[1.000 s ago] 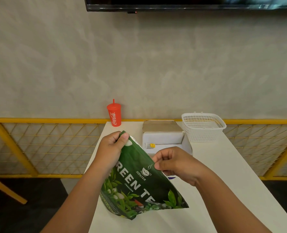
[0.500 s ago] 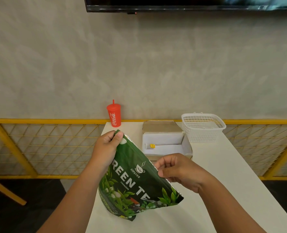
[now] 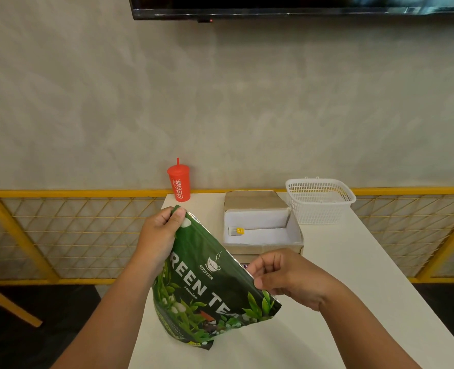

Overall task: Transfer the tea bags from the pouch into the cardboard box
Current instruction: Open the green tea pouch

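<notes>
A dark green "Green Tea" pouch (image 3: 209, 283) is held tilted above the white table (image 3: 353, 275). My left hand (image 3: 158, 235) pinches its upper corner. My right hand (image 3: 287, 275) grips the pouch's right edge near the mouth, where a foil lining shows. Behind the pouch stands the open cardboard box (image 3: 263, 245), white inside, its brown lid folded back. One tea bag with a yellow tag (image 3: 237, 230) lies on the box floor. The pouch's contents are hidden.
A red Coca-Cola cup with a straw (image 3: 179, 183) stands at the table's far left corner. A white plastic basket (image 3: 319, 199) sits at the far right beside the box. A yellow railing (image 3: 60, 194) runs behind the table, against a wall.
The pouch and both hands have dropped slightly and shifted toward me, uncovering more of the box. My right hand has slid down along the pouch's right edge.
</notes>
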Demonstrator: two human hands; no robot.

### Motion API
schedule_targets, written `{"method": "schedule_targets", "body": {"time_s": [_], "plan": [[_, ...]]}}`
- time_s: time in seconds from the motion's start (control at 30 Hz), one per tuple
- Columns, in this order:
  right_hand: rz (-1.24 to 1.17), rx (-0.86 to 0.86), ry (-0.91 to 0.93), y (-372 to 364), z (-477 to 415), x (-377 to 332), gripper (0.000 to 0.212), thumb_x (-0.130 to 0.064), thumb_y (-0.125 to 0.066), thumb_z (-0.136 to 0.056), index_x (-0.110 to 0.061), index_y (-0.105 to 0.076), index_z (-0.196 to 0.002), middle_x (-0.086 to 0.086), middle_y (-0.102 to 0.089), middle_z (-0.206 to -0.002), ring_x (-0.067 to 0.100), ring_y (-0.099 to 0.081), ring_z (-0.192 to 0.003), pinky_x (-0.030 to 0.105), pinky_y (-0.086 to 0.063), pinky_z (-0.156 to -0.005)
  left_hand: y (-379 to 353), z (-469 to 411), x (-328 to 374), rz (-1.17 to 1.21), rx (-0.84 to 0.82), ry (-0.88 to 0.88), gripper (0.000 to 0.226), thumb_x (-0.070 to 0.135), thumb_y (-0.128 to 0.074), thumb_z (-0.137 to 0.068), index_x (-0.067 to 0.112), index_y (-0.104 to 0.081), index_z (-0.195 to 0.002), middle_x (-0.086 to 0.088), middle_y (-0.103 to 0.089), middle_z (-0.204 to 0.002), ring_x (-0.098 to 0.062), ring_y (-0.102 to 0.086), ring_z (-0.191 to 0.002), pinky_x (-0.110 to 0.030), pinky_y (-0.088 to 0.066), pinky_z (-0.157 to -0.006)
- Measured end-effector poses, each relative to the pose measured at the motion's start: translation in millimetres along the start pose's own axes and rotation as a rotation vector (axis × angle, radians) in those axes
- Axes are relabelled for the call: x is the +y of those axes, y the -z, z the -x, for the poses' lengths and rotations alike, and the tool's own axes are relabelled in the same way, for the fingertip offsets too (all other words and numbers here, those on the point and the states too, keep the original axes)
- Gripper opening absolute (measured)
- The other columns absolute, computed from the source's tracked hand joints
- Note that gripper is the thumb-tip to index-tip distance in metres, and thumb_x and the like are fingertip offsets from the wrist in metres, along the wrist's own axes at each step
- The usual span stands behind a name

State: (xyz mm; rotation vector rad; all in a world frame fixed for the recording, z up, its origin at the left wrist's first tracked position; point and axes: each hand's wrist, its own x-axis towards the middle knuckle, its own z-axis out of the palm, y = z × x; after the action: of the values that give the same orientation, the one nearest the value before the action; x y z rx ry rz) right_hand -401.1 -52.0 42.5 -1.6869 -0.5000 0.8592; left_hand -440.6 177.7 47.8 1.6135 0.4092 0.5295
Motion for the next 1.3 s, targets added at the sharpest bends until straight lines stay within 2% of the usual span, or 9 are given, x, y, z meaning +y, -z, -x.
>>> {"method": "schedule_targets", "body": {"time_s": [0.17, 0.37, 0.5, 0.6, 0.77, 0.83, 0.9, 1.03, 1.3], "plan": [[0.059, -0.03, -0.012, 1, 5, -1, 0.025, 0.007, -0.06, -0.081, -0.016, -0.068, -0.078, -0.01, -0.064, -0.06, 0.002, -0.058, -0.056, 0.016, -0.045, -0.055, 3, 2, 0, 0.018, 0.051, 0.009, 0.026, 0.026, -0.048, -0.092, 0.013, -0.061, -0.073, 0.0, -0.063, -0.068, -0.005, -0.059, -0.056, -0.025, -0.046, -0.059], [0.108, -0.073, -0.017, -6, 4, -7, 0.022, 0.002, -0.061, -0.082, -0.018, -0.066, -0.076, -0.012, -0.06, -0.054, 0.001, -0.054, -0.051, 0.016, -0.044, -0.053, 1, 3, 0, -0.009, 0.07, 0.023, 0.027, 0.03, -0.047, -0.092, 0.011, -0.06, -0.077, -0.007, -0.064, -0.076, -0.02, -0.06, -0.07, -0.032, -0.047, -0.065], [0.161, 0.027, 0.082, -23, -8, -21, 0.015, -0.012, -0.06, -0.086, -0.019, -0.063, -0.074, -0.004, -0.06, -0.065, 0.007, -0.054, -0.057, 0.019, -0.044, -0.056, -10, 8, -1, -0.105, 0.021, -0.025, 0.022, 0.031, -0.048, -0.091, 0.018, -0.06, -0.078, -0.012, -0.063, -0.089, -0.027, -0.06, -0.084, -0.038, -0.047, -0.074], [0.188, 0.147, 0.193, -35, -21, -32, 0.015, -0.016, -0.056, -0.089, -0.022, -0.063, -0.076, 0.008, -0.067, -0.083, 0.024, -0.067, -0.076, 0.034, -0.053, -0.071, -19, 11, -4, -0.241, 0.024, -0.131, 0.015, 0.027, -0.051, -0.09, 0.018, -0.06, -0.083, -0.002, -0.052, -0.105, -0.021, -0.05, -0.104, -0.032, -0.039, -0.087], [0.381, 0.252, 0.319, -45, -35, -41, 0.021, -0.02, -0.053, -0.091, -0.029, -0.058, -0.073, 0.005, -0.066, -0.082, 0.021, -0.067, -0.079, 0.032, -0.053, -0.073, -21, 21, -6, -0.328, 0.117, -0.181, 0.014, 0.037, -0.061, -0.082, 0.039, -0.051, -0.092, 0.01, -0.032, -0.115, -0.016, -0.032, -0.122, -0.035, -0.03, -0.099], [0.38, 0.26, 0.3, -48, -40, -39, 0.019, -0.02, -0.053, -0.091, -0.026, -0.06, -0.074, 0.004, -0.066, -0.082, 0.019, -0.066, -0.079, 0.031, -0.053, -0.073, -19, 27, -8, -0.31, 0.216, -0.161, 0.032, 0.033, -0.065, -0.079, 0.037, -0.045, -0.103, 0.01, -0.033, -0.112, -0.015, -0.033, -0.116, -0.036, -0.034, -0.097], [0.322, 0.252, 0.257, -49, -44, -35, 0.016, -0.018, -0.054, -0.09, -0.017, -0.063, -0.076, 0.007, -0.065, -0.079, 0.018, -0.066, -0.074, 0.031, -0.053, -0.071, -16, 35, -7, -0.266, 0.261, -0.095, 0.027, 0.029, -0.066, -0.079, 0.026, -0.046, -0.097, 0.007, -0.042, -0.099, -0.015, -0.044, -0.101, -0.03, -0.041, -0.082], [0.167, 0.176, 0.167, -55, -49, -32, 0.018, -0.016, -0.053, -0.09, -0.01, -0.062, -0.076, 0.008, -0.059, -0.067, 0.012, -0.058, -0.056, 0.023, -0.047, -0.052, -15, 44, -11, -0.114, -0.006, 0.092, 0.023, 0.03, -0.055, -0.087, 0.013, -0.054, -0.071, 0.001, -0.05, -0.063, -0.011, -0.048, -0.06, -0.024, -0.037, -0.059], [0.013, 0.074, 0.032, -57, -59, -38, 0.024, -0.018, -0.044, -0.093, -0.013, -0.059, -0.075, 0.004, -0.058, -0.06, 0.012, -0.054, -0.051, 0.022, -0.048, -0.051, -9, 45, -13, 0.008, -0.224, 0.161, 0.028, 0.036, -0.07, -0.065, 0.022, -0.049, -0.053, -0.004, -0.049, -0.058, -0.014, -0.044, -0.054, -0.026, -0.038, -0.056]]}}
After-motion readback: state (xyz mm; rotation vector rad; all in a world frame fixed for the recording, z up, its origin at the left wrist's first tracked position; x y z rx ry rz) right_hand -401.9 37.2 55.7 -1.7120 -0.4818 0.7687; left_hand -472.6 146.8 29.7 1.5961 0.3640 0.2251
